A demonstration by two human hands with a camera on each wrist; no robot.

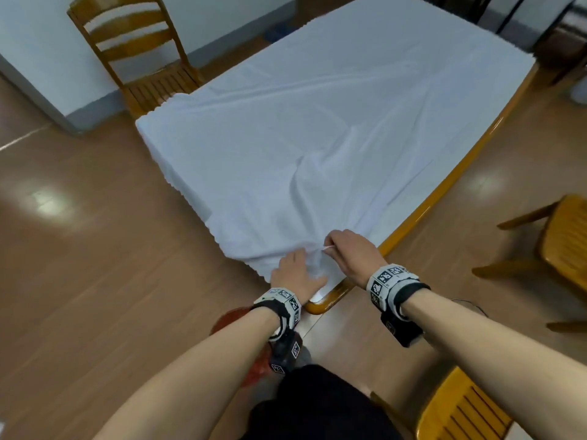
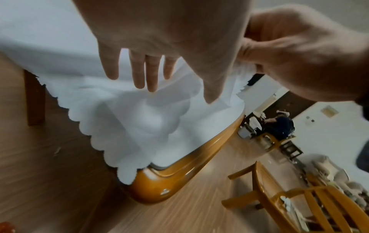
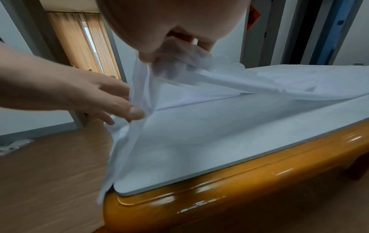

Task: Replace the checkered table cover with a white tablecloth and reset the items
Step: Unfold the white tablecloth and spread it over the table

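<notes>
A white tablecloth (image 1: 317, 128) with a scalloped hem lies over a wooden-rimmed table (image 1: 444, 182), wrinkled toward the near corner. There my right hand (image 1: 341, 246) pinches a bunched fold of the tablecloth (image 3: 199, 88) and lifts it off the pale table top (image 3: 229, 154). My left hand (image 1: 295, 268) lies beside it with straight fingers (image 2: 139, 75) against the tablecloth (image 2: 129, 119) hanging at the corner. The right hand (image 2: 295, 52) shows holding the hem in the left wrist view. No checkered cover is in view.
A wooden chair (image 1: 136, 55) stands at the table's far left. Two more wooden chairs sit on my right, one beside the table (image 1: 559, 242) and one close to my legs (image 1: 460, 411). Something red (image 1: 235, 315) lies on the floor below my left arm.
</notes>
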